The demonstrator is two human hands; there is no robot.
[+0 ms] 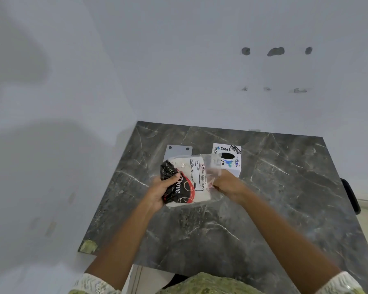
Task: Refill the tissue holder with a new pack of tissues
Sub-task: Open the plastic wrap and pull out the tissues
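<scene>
1. The person stands at a dark marble table (pixel 263 209) against a pale wall and holds the new tissue pack (pixel 186 183) above it, just in front of the tissue holder (pixel 227 159).

2. The left hand (pixel 160 193) is clenched around the printed black-and-red end of the pack, thumb on top, taking its weight.

3. The right hand (pixel 226 185) is closed on the clear plastic wrapper (pixel 212 166) at the other end and pulls it out and away from the stack. The plastic looks stretched and loose there, so I judge the pack is being opened or stripped of its wrap. Whether it is torn through I cannot tell; that part is blurred.

4. The holder, a white box with stickers, stands on the table behind the right hand with its dark oval slot facing up. No tissue shows through the slot, so it seems not yet filled.

5. A flat grey plate (pixel 180 152) lies beside the holder, partly behind the pack. It may be the holder's base or cover, though I cannot be sure.

6. Done so far, as I read it: pack in hand, wrapper being worked. Left: free the tissues, load them into the holder, feed the first sheet through the slot, close it.
</scene>
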